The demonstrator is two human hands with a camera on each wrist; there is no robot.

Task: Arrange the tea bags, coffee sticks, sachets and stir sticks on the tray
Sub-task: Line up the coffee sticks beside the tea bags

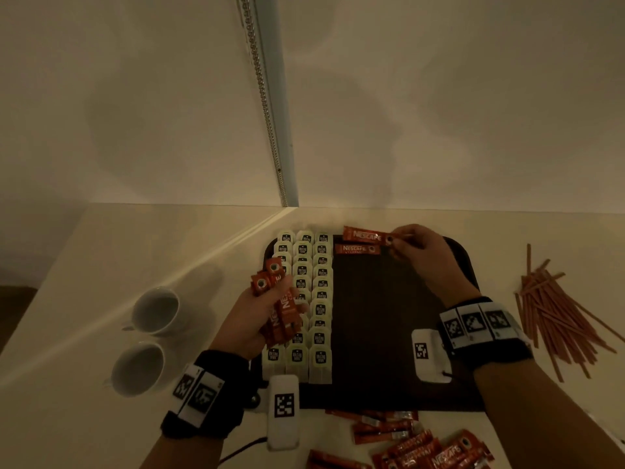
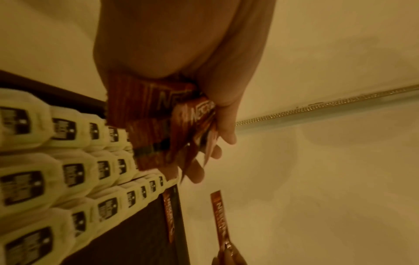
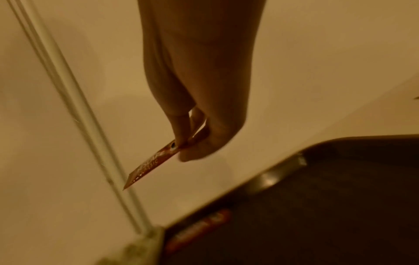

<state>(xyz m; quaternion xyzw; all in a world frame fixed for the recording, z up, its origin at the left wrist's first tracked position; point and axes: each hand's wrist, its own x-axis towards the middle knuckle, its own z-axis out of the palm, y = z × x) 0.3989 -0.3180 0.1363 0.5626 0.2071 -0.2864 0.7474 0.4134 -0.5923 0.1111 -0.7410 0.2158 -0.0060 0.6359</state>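
A dark tray (image 1: 389, 333) lies on the pale counter. Three columns of pale tea bags (image 1: 319, 309) fill its left side. One red coffee stick (image 1: 356, 249) lies flat at the tray's far edge. My right hand (image 1: 416, 247) pinches a second coffee stick (image 1: 363, 234) by its end, just above the far rim; the right wrist view shows that stick (image 3: 149, 166) hanging from my fingertips (image 3: 181, 141). My left hand (image 1: 257, 319) grips a bundle of coffee sticks (image 1: 280, 306) over the tea bags, also seen close up as a bundle (image 2: 163, 122).
A heap of orange stir sticks (image 1: 554, 316) lies right of the tray. More loose coffee sticks (image 1: 422, 445) are scattered near the front edge. Two white cups (image 1: 148, 340) stand to the left. The wall corner with a beaded cord (image 1: 267, 113) rises behind.
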